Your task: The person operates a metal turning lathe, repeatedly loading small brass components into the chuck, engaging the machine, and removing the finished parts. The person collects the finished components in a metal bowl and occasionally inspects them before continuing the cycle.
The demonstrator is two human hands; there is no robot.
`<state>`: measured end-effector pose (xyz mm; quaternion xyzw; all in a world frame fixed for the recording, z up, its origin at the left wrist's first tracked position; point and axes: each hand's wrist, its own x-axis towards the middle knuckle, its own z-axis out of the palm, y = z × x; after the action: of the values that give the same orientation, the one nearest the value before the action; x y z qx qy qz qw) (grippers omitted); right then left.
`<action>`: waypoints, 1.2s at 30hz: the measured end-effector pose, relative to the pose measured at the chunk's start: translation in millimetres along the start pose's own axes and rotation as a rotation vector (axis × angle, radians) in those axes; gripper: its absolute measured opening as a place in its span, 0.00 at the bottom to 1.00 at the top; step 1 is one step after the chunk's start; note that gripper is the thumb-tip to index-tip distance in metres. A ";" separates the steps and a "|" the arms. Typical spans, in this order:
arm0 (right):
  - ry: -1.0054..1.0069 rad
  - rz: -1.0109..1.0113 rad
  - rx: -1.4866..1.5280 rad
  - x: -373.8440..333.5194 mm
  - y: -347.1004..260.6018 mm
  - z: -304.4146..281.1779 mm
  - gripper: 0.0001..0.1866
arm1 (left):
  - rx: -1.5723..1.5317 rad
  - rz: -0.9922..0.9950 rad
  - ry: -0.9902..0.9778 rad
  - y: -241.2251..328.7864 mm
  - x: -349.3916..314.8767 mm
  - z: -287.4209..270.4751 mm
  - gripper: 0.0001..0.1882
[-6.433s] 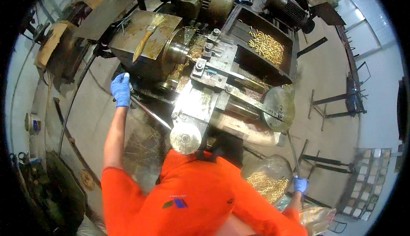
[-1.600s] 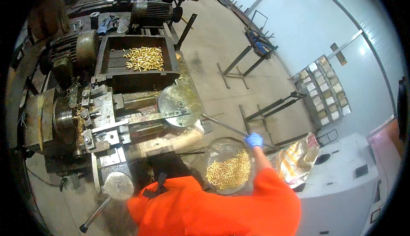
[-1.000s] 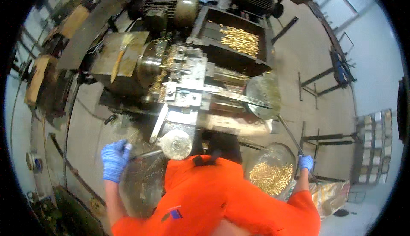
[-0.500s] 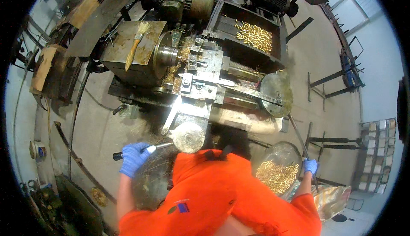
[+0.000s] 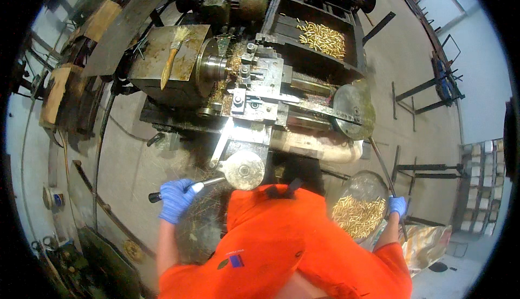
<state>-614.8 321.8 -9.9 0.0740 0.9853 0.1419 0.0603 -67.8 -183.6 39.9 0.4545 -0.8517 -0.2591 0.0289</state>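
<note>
Head view: gripping lever (image 5: 211,181) with left hand (image 5: 176,200) at eight o'clock, rod (image 5: 383,165) with right hand (image 5: 398,206) at four.

Light's decent, fairly even; hottest spot is glare on the metal slide (image 5: 249,132), nearly washed out. Deep shadow under the machine (image 5: 260,82). Pale wall (image 5: 483,101) curves hard near the rim (fisheye, black corners). Orange clothing (image 5: 276,226) saturated, fabric detail thin. Centre reasonably sharp; lower-left clutter (image 5: 67,269) dim, soft.
</note>
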 end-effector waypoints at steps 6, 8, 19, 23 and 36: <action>0.041 0.002 0.007 -4.3 3.9 9.1 0.25 | -0.003 0.022 0.055 -1.2 -1.4 4.0 0.22; 0.045 0.005 0.013 -3.4 8.1 13.9 0.25 | 0.002 0.041 0.065 -4.2 -1.2 5.7 0.23; -0.022 0.064 0.047 -32.3 -1.4 0.1 0.24 | 0.023 0.059 0.082 -2.9 -2.0 3.9 0.24; -0.022 0.041 0.077 -43.0 0.8 -0.5 0.27 | 0.052 0.052 0.064 -4.2 -1.9 3.2 0.23; -0.060 0.023 0.159 -64.8 4.0 -7.2 0.28 | -0.055 -0.005 0.062 5.7 -2.4 2.6 0.20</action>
<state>-551.8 313.1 4.4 0.0940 0.9903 0.0615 0.0821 -71.4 -178.1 40.8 0.4634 -0.8419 -0.2682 0.0668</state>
